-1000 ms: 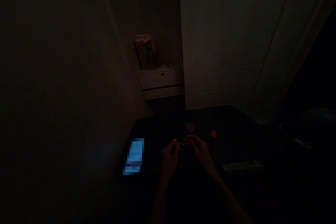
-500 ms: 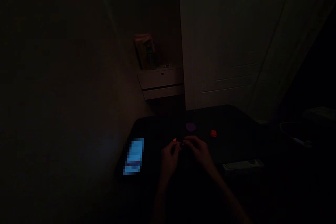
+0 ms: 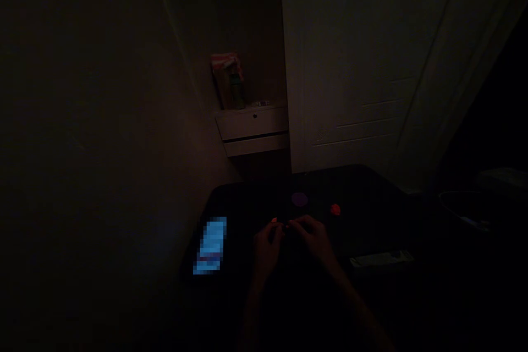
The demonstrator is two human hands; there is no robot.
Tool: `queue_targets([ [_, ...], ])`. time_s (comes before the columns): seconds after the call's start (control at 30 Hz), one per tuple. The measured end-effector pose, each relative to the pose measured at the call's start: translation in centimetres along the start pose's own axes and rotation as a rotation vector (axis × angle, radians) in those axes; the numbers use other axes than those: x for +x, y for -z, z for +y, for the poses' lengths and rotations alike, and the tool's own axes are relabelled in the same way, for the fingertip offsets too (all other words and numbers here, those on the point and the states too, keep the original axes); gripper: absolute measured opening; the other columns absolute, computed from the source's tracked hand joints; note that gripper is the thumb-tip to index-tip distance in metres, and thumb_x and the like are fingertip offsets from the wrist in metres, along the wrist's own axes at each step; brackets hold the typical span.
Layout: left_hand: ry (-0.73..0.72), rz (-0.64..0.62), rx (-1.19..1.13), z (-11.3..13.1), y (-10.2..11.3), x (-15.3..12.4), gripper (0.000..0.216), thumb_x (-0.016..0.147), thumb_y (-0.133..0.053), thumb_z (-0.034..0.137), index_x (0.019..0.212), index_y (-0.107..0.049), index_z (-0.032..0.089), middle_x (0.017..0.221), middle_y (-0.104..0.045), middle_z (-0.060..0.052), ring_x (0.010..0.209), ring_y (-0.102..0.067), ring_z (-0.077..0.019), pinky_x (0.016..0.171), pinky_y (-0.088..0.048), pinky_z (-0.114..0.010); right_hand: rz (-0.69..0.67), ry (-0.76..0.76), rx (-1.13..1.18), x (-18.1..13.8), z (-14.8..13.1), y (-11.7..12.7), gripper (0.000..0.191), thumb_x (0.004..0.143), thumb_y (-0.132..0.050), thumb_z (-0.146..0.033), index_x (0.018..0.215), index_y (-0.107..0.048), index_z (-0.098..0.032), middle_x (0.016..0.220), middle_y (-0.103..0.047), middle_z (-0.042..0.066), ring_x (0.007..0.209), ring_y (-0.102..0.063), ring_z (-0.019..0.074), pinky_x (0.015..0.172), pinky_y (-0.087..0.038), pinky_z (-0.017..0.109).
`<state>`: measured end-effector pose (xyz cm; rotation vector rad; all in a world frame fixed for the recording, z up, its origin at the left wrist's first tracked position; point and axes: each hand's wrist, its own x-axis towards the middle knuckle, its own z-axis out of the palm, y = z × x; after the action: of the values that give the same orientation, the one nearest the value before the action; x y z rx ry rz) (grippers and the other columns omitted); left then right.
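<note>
In very dim light, my left hand [image 3: 267, 241] is above the dark table [image 3: 243, 203], its fingers pinched together. A small bright orange-red piece [image 3: 274, 220] shows at its fingertips; its kind is too dark and small to make out. Close by on the right, my right hand [image 3: 312, 234] is closed in a pinch too, with a tiny reddish speck at the fingertips. Beyond the hands lies a flat round purple thing [image 3: 300, 199]. A crumpled-looking orange-red lump [image 3: 335, 209] rests to the right of it.
A lit screen [image 3: 210, 246], blurred out, lies at the table's left side. A pale flat pack [image 3: 381, 259] is near the front right edge. Behind stand a drawer unit [image 3: 253, 125] with a bottle [image 3: 236, 88] on it and a pale door panel [image 3: 350, 66].
My right hand has shifted very slightly, its fingers drawn a little closer together. My left hand and the things on the table look the same.
</note>
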<state>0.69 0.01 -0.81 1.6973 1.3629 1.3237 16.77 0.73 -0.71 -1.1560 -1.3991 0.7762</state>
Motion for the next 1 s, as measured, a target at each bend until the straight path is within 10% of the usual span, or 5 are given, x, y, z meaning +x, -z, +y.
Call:
queue_targets([
  [1.0,-0.008,-0.008,-0.02,-0.07,-0.05,-0.05,0.03,0.093,-0.055,0.039,0.095,-0.076,0.018,0.09,-0.078,-0.007,0.087,-0.073,-0.0225,0.089,-0.055,-0.036,-0.029,-0.024,0.054,-0.13,-0.32,0.06,0.023,0.086,-0.067,-0.043,0.091,-0.077,-0.023,0.093,-0.079,0.004,0.09,-0.073,0.0248,0.082,-0.054,0.034],
])
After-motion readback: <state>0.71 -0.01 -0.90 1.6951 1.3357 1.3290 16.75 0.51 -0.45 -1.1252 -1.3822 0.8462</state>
